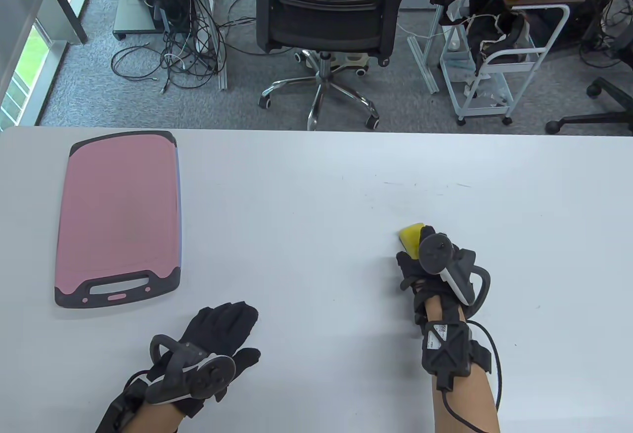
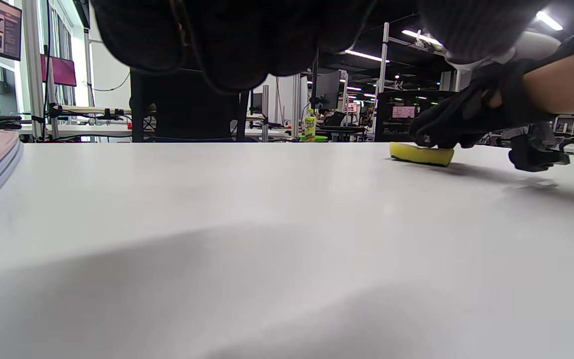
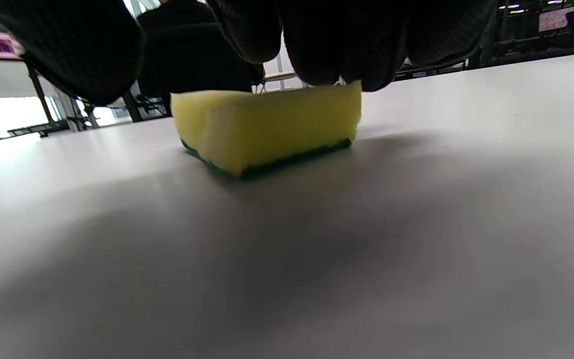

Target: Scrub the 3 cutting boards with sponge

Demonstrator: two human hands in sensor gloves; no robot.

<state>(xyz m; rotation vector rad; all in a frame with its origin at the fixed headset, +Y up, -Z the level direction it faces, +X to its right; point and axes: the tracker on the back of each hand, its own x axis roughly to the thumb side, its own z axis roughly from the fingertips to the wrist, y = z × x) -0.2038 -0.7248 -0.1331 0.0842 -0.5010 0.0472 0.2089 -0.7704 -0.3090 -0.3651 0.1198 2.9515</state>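
Office chair (image 1: 326, 13) beyond the worktop (image 1: 316, 181), boards (image 1: 118, 215) stacked far left, left hand (image 1: 217, 339) flat and relaxed, right hand (image 1: 425, 260) grasping sponge (image 1: 410, 236), green underside in right wrist view only.

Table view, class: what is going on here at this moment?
A person in sensor gloves works at a white table. The right hand rests on top of a yellow sponge that lies green side down on the bare table, fingertips on its top. The left hand lies open and holds nothing. The pink cutting board sits far left, on top of other boards whose edges show in the left wrist view. No hand touches it, and the sponge is well away from it.
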